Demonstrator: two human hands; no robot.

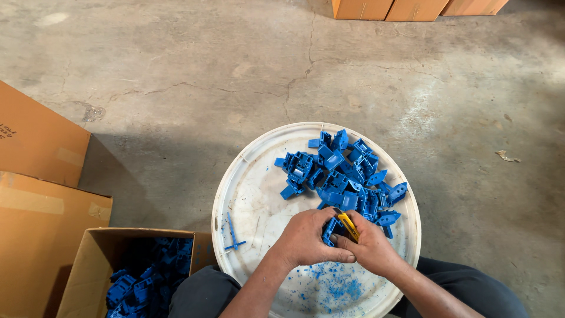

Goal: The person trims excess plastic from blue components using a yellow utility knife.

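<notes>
Ideally, the small blue moulded plastic part [329, 231], gripped in the left hand [306, 240] over the round white plastic lid [253, 194], is held steady while the yellow-handled utility knife [347, 224], clasped in the right hand [371, 247], is drawn away from the fingers.

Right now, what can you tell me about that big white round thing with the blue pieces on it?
The big white round tray looks like a plastic lid with a raised rim, scuffed and a bit dirty. It lies flat in front of the person's knees, over the concrete floor. A heap of blue plastic parts sits on its far side, one thin blue strip lies at its left, and blue shavings speckle the near part. Both hands work above it.
</notes>
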